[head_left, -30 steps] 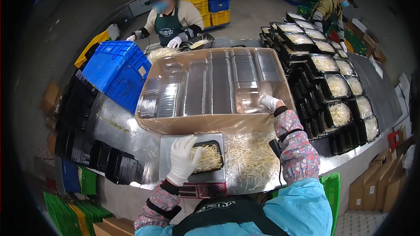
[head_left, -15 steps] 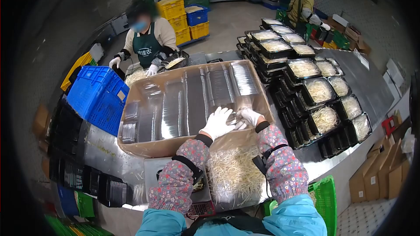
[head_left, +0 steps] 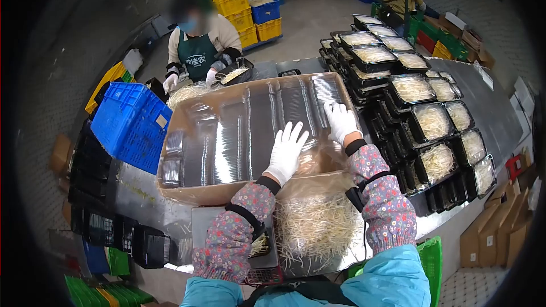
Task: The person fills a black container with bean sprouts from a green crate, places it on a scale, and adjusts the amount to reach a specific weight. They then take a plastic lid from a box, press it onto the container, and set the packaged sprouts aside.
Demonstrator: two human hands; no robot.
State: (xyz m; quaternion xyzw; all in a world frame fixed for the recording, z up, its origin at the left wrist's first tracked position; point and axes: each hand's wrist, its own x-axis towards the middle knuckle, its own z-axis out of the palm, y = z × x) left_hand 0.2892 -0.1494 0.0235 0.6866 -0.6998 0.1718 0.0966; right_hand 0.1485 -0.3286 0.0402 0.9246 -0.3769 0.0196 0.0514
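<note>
My left hand [head_left: 286, 152], in a white glove, has its fingers spread over the rows of clear plastic lids [head_left: 259, 131] in a cardboard box [head_left: 193, 194]. To its right, my gloved right hand [head_left: 342, 123] reaches to the front end of the rightmost lid row, fingers apart and touching or very near the lids. Clear plastic film lies in the box's front right corner below both hands. Nearer to me is a heap of bean sprouts [head_left: 315, 227] on the metal table. Beneath my left sleeve a black tray with sprouts [head_left: 260, 245] partly shows.
Filled black trays [head_left: 412, 88] stand stacked along the right. A blue crate [head_left: 128, 125] stands left of the box, with empty black trays [head_left: 151, 247] nearer me. Across the table, a person in a green apron [head_left: 196, 57] handles a sprout tray. Another person [head_left: 401, 0] stands far right.
My hands have come apart from the front right corner of the box. The right moved away from me to the rightmost lids; the left spread its fingers. The view shifted slightly.
</note>
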